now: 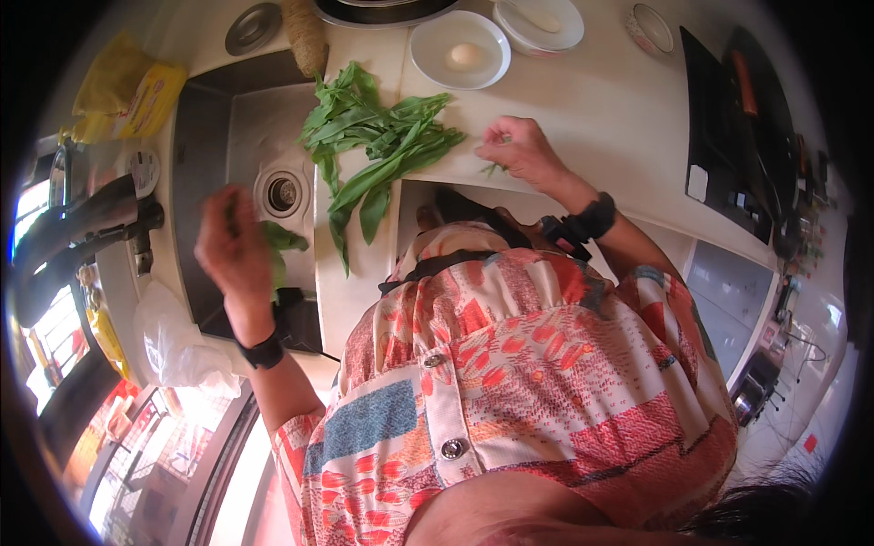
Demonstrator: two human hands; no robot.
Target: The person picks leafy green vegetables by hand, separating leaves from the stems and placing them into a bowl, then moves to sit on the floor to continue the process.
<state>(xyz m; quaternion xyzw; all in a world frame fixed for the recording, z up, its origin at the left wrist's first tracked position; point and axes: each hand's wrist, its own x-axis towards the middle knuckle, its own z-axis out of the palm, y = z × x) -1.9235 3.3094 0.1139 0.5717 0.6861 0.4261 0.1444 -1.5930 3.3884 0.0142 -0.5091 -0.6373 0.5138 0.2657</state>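
Over the sink, my left hand is blurred and closed around leafy greens, which hang out on its right side. My right hand is above the worktop with its fingers pinched. Small green stem bits stick out below those fingertips. Between the two hands lies a loose pile of long green leaves on the worktop. Some of its leaves droop over the counter's front edge, and its left side reaches the sink rim.
A steel sink with a drain is at left. Behind the pile stand a white bowl holding an egg and another bowl with a spoon. A black cooktop is at right. A plastic bag lies beside the sink.
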